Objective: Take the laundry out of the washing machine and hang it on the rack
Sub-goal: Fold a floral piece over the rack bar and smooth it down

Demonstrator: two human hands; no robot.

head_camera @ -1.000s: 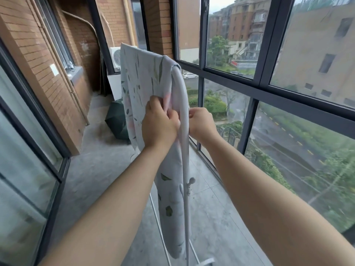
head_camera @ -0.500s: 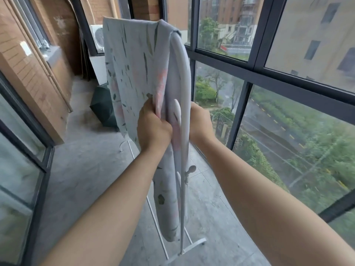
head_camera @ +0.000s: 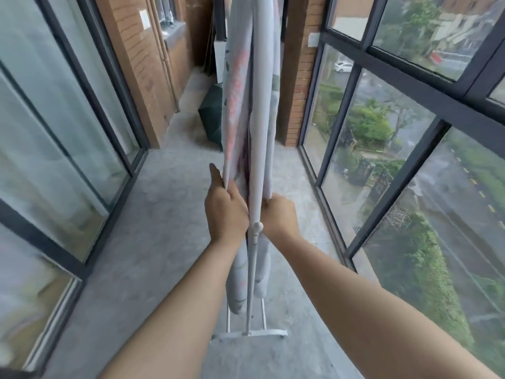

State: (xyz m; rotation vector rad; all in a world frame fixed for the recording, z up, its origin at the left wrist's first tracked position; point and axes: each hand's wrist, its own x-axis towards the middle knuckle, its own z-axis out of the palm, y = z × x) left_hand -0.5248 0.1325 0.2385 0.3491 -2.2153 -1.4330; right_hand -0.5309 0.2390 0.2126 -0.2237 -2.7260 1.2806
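Laundry (head_camera: 237,110) on rack (head_camera: 257,149), between left hand (head_camera: 225,209) and right hand (head_camera: 278,212)

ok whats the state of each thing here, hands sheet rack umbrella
printed sheet: draped over the rack, hanging down both sides
drying rack: upright on the floor
left hand: gripping the sheet's left side
right hand: gripping its right side
dark green umbrella: folded on the floor behind

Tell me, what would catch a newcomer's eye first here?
Dead centre, a pale printed sheet hangs over a white rack, seen edge-on. The left hand and right hand grip the sheet on either side of the rack's post. To the right, tall windows look down on a wet street and green trees.
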